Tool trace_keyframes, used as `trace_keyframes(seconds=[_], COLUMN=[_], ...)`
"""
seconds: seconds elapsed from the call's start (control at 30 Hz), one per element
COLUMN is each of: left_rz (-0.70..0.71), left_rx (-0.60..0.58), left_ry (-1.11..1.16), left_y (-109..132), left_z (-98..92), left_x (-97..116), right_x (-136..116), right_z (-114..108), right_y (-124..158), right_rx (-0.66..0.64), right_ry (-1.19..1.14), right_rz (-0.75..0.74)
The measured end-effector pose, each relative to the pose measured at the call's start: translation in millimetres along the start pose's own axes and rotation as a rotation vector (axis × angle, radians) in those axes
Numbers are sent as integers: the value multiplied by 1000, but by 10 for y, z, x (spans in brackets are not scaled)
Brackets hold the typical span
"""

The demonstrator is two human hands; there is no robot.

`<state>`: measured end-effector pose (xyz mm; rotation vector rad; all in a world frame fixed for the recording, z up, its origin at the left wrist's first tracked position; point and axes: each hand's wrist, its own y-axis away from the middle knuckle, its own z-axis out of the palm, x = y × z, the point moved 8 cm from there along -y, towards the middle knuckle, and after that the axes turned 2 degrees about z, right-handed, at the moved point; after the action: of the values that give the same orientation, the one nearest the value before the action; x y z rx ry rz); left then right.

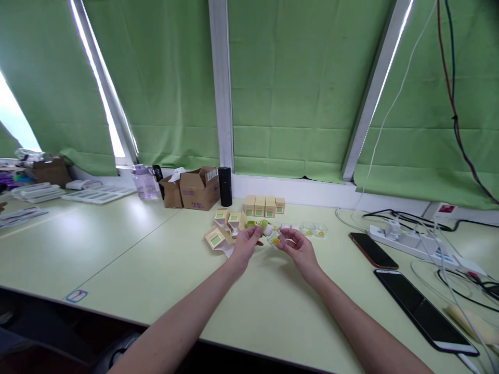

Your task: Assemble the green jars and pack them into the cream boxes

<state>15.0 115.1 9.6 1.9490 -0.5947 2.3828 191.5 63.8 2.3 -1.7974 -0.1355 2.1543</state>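
My left hand (245, 245) is closed, its fingertips pinching a small green-and-white piece (266, 227) whose exact kind I cannot make out. Close beside it, my right hand (301, 253) grips a small clear plastic container (275, 239) with a yellow mark on it. The container is tilted, right by the green-and-white piece. Similar clear containers (314, 229) stand on the table beyond my right hand. Several small cardboard boxes with open flaps (217, 240) lie left of my left hand. Behind the hands is a row of upright small tan boxes (259, 206).
A brown carton (199, 189), a black cylinder (225, 187) and a lilac water bottle (144, 182) stand along the wall. To the right lie a phone (373, 250), a tablet-like device (423, 306) and a power strip (413, 244) with tangled cables. White trays (99, 194) are far left.
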Motion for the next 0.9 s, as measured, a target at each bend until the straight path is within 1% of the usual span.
trace_keyframes(seconds=[0.2, 0.6, 0.9], left_rz=[-5, 32, 37], left_rx=[-33, -68, -86], left_ry=[-43, -161, -201], left_y=[16, 55, 41], left_z=[36, 86, 97], left_x=[10, 99, 81], right_x=[40, 41, 52], right_z=[30, 9, 11], right_y=[13, 10, 13], right_rx=[-25, -15, -13], right_ry=[-10, -19, -40], right_rz=[54, 51, 70])
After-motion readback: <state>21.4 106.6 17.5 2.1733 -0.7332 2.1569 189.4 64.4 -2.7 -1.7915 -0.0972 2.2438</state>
